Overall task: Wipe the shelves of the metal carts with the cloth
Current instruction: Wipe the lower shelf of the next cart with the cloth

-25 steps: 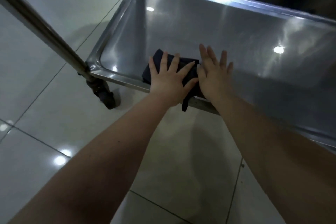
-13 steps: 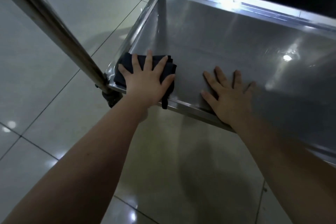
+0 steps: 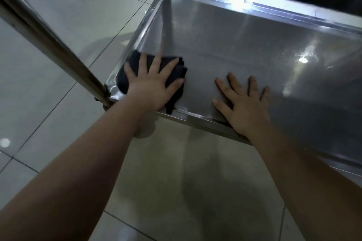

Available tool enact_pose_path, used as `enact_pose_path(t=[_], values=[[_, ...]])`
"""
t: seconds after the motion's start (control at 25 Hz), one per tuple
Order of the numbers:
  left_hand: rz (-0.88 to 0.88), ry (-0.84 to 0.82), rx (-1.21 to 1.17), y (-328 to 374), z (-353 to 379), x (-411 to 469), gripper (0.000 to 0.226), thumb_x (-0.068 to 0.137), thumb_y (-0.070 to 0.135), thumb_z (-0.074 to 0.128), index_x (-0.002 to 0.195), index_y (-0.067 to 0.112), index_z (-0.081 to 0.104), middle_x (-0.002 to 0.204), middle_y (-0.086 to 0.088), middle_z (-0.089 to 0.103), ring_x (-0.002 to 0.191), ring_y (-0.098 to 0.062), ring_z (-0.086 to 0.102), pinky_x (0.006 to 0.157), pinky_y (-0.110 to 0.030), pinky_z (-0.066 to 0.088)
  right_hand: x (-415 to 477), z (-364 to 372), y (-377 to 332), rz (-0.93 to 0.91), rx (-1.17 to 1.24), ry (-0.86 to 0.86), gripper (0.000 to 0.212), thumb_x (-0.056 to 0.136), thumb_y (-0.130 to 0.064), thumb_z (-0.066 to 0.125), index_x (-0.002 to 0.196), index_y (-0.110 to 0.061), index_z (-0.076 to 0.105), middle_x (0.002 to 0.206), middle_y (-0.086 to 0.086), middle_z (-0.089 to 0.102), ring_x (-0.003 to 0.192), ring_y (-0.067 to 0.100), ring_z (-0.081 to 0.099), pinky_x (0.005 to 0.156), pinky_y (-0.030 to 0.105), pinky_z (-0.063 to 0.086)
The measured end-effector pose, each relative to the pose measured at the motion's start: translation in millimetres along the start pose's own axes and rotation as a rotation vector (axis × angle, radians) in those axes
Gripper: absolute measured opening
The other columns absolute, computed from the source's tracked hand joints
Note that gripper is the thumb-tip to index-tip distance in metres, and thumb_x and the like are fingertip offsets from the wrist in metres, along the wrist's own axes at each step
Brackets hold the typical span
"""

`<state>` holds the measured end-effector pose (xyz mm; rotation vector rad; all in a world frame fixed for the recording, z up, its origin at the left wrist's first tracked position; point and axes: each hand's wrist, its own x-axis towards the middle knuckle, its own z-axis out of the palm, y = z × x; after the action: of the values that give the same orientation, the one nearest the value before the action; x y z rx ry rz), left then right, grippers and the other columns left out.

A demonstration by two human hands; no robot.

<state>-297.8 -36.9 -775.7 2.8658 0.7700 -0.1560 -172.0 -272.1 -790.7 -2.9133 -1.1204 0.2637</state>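
I keep my left hand flat, fingers spread, pressing the folded dark cloth into the steel shelf's near-left corner to wipe it; my right hand rests flat beside, likely bracing.

no readable text, labels, brands, numbers or signs anywhere in view

Cloth in the shelf's near-left corner, beside the post.
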Motion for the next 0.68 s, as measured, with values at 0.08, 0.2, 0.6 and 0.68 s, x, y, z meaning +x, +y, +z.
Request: enact_pose_path(t=[0.08, 0.2, 0.6, 0.68], values=[[-0.012, 0.037, 0.033, -10, 14, -44, 0.067, 0.085, 0.079, 0.001, 0.147, 0.055, -0.001, 0.164, 0.001, 0.0, 0.149, -0.034, -0.009, 0.109, -0.068, -0.008, -1, 4, 0, -0.004, -0.005, 0.024, 0.068, 0.081, -0.083, 0.0, 0.144, -0.06, -0.008, 0.162, -0.018, -0.004, 0.148, 0.038, -0.008, 0.113, 0.067, -0.006], [-0.046, 0.019, 0.033, -14, 8, -19, 0.067, 0.085, 0.08, 0.003, 0.147, 0.055, 0.001, 0.164, -0.001, -0.002, 0.148, -0.036, -0.011, 0.108, -0.069, -0.008, -5, 6, -1, -0.007, -0.009, 0.049, 0.069, 0.08, -0.08, 0.001, 0.145, -0.059, -0.006, 0.162, -0.018, -0.002, 0.148, 0.038, -0.006, 0.113, 0.066, -0.006], [-0.034, -0.045, 0.038, 12, -12, 48, 0.068, 0.087, 0.077, 0.007, 0.15, 0.051, 0.003, 0.164, 0.002, 0.001, 0.149, -0.034, -0.008, 0.11, -0.07, -0.008, 7, -3, -2, 0.015, -0.014, -0.045, 0.067, 0.081, -0.079, -0.002, 0.145, -0.058, -0.01, 0.161, -0.02, -0.009, 0.148, 0.036, -0.01, 0.112, 0.067, -0.006], [0.015, 0.02, 0.061, 9, 7, -8, 0.068, 0.083, 0.078, -0.001, 0.147, 0.055, -0.002, 0.164, 0.002, 0.001, 0.149, -0.032, -0.008, 0.11, -0.066, -0.008, 6, -4, -3, 0.003, -0.004, -0.06, 0.064, 0.086, -0.073, 0.0, 0.147, -0.056, -0.006, 0.162, -0.019, -0.007, 0.148, 0.037, -0.01, 0.111, 0.067, -0.007]])
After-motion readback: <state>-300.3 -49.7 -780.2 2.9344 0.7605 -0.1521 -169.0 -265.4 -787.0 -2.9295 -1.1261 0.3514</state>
